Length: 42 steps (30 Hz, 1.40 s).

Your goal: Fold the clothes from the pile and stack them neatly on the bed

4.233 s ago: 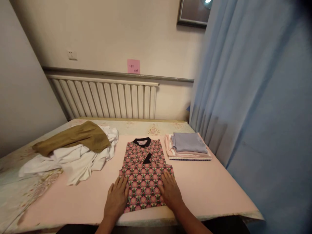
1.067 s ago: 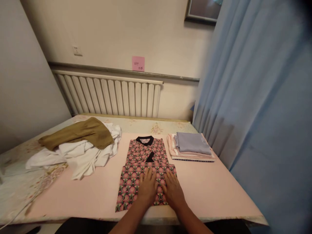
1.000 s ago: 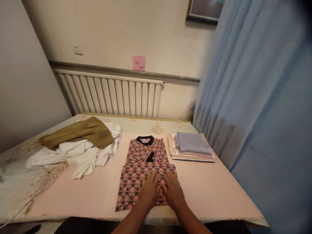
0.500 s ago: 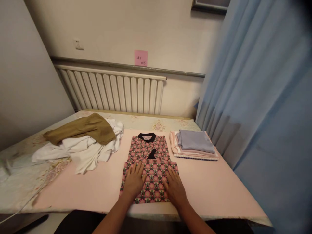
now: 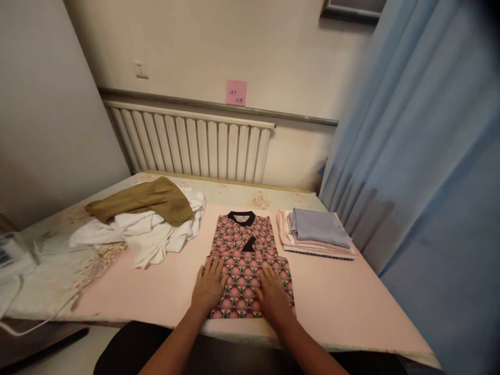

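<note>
A patterned shirt (image 5: 244, 271) with pink flower shapes and a black collar lies folded in front of me, its collar pointing away. My left hand (image 5: 209, 286) rests flat on the shirt's lower left side, fingers stretched out. On the lower right part lies my right hand (image 5: 273, 296), palm down with the fingers extended. Neither hand grips the fabric. A black piece of trim shows above the fold, between and beyond the hands.
To the right sits a stack of folded clothes (image 5: 320, 229), grey-blue on top. At left, brown trousers or a similar brown garment (image 5: 156, 198) lie over crumpled white clothes (image 5: 152, 245). A pink cloth (image 5: 332, 297) covers the table. A blue curtain (image 5: 422, 182) hangs at right.
The camera view has turned slightly left, so the scene sits further right. Against the shirt, my left hand has slid toward its left edge and my right hand slightly inward.
</note>
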### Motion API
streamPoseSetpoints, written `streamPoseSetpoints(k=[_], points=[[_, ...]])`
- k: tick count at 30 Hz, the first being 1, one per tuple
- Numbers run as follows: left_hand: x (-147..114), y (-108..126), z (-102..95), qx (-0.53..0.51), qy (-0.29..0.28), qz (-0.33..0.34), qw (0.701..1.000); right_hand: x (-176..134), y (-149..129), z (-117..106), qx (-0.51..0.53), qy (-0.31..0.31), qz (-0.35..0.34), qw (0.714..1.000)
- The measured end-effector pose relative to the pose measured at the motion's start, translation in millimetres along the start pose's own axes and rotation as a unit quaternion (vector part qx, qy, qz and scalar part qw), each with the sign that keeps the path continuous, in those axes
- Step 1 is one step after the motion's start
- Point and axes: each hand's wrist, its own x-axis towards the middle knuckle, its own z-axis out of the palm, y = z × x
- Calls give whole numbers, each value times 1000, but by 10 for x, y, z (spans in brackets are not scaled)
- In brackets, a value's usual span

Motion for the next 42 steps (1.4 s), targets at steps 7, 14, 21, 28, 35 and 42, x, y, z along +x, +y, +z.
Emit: streamPoseSetpoints(k=[7, 14, 21, 28, 35, 42], points=[[-4, -3, -38, -9, -1, -4, 1000, 59, -498, 36, 33, -43, -84, 995], [-32, 270, -167, 2, 3, -44, 999, 43, -493, 28, 28, -33, -72, 996], [-289, 729, 39, -51, -7, -21, 998, 64, -495, 25, 22, -53, -68, 996], [-353, 597, 19, -52, -3, 20, 998, 4, -425, 57, 13, -26, -84, 996], [-374, 464, -72, -40, 1, 25, 999, -86, -87, -75, -19, -24, -55, 998], [-431, 154, -107, -28, 2, 13, 1000, -287, 378, -126, -70, -13, -50, 996]])
